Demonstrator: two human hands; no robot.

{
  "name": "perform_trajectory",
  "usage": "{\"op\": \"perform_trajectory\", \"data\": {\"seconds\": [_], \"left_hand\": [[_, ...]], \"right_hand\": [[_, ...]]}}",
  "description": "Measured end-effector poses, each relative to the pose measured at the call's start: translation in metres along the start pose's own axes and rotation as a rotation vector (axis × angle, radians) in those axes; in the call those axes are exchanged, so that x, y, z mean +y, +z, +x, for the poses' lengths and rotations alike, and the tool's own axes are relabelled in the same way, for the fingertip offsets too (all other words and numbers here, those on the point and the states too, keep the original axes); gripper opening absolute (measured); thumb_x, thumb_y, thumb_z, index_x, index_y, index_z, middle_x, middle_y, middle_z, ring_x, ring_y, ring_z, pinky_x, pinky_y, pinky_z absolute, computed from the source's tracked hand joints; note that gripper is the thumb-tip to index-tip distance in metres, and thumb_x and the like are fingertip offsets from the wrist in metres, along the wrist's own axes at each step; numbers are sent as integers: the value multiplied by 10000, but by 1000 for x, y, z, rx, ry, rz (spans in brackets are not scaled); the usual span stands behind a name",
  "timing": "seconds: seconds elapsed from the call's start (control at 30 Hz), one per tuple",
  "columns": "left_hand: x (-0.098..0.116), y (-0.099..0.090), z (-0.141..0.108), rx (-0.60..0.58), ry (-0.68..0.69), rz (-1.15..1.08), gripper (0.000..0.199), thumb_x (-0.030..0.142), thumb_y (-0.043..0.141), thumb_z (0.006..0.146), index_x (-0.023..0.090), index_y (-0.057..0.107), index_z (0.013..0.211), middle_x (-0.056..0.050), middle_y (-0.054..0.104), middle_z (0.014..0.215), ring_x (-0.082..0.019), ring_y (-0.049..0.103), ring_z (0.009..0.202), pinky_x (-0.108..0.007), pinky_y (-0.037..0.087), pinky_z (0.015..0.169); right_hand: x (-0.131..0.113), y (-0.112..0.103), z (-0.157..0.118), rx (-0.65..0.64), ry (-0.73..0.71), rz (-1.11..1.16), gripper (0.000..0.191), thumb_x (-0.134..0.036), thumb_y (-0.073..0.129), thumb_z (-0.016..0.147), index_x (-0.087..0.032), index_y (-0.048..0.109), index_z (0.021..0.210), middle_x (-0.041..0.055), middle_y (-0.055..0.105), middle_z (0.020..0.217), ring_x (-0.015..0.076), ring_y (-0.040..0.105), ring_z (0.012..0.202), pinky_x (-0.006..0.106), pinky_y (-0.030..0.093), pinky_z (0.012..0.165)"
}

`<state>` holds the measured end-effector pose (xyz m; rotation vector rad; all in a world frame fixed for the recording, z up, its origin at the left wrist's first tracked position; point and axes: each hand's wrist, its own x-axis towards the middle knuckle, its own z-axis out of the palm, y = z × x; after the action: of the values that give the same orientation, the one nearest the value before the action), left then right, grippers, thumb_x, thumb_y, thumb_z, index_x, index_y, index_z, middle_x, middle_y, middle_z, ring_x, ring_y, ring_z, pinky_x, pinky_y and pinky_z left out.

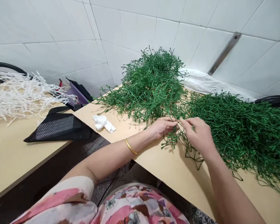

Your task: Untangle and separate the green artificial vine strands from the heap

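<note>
My left hand (163, 127), with a gold bangle on its wrist, is closed on thin green cords (174, 138) at the near edge of a large green pile (154, 84). Thumb and forefinger of my right hand (198, 133) pinch a cord right beside the left fingertips. Several cord ends hang below both hands onto the tan table (158, 161). Small knots or tufts show at the cord ends. A second green heap (247, 127) spreads to the right of my right hand.
Crumpled white tissue (104, 123) lies left of my left hand. On a second table (11, 155) are white cords (21, 93) and a black mesh pouch (58, 127). White plastic (205, 81) lies against the tiled wall, below a metal bracket (225, 53).
</note>
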<state>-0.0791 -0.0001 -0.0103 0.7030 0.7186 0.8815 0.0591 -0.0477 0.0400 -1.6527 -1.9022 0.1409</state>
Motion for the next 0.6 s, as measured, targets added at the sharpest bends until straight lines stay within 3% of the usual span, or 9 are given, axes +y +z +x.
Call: {"op": "perform_trajectory", "data": {"seconds": [0.07,0.17,0.33,0.43,0.53,0.6], "left_hand": [[0,-3,0,-1,24,37,112,99,693,613,115,618,695,-1,597,605,-61,545,528,-209,431,570],[3,-8,1,-38,9,89,135,129,718,591,94,638,695,-18,613,620,-67,551,530,-214,436,579],[10,-5,3,-34,-6,-36,54,139,647,685,110,642,730,-25,621,625,-99,585,572,-263,476,631],[11,2,2,18,18,-46,50,114,591,731,105,617,689,-34,624,640,-93,580,569,-256,477,627],[8,3,0,44,6,37,71,144,635,704,103,594,662,-36,614,630,-89,560,518,-245,463,565],[6,0,0,55,6,58,105,164,676,665,109,587,663,-26,601,623,-96,567,515,-244,461,547]], "right_hand": [[-1,15,14,-103,66,28,343,-425,461,787,-190,573,564,25,561,586,149,477,602,279,340,595],[2,30,27,-101,139,124,344,-405,493,750,-185,482,486,-19,430,480,112,374,515,262,285,531],[7,32,19,38,235,697,159,-333,576,695,-178,555,664,-20,525,651,118,494,630,256,404,631],[9,33,11,121,324,942,200,-362,615,679,-184,527,708,-23,529,706,114,532,643,280,450,679],[11,37,10,117,411,966,255,-395,628,666,-188,500,743,-34,503,695,100,514,579,279,457,624],[13,37,11,161,392,830,282,-419,622,677,-190,496,784,-32,501,708,104,512,576,273,444,592]]}}
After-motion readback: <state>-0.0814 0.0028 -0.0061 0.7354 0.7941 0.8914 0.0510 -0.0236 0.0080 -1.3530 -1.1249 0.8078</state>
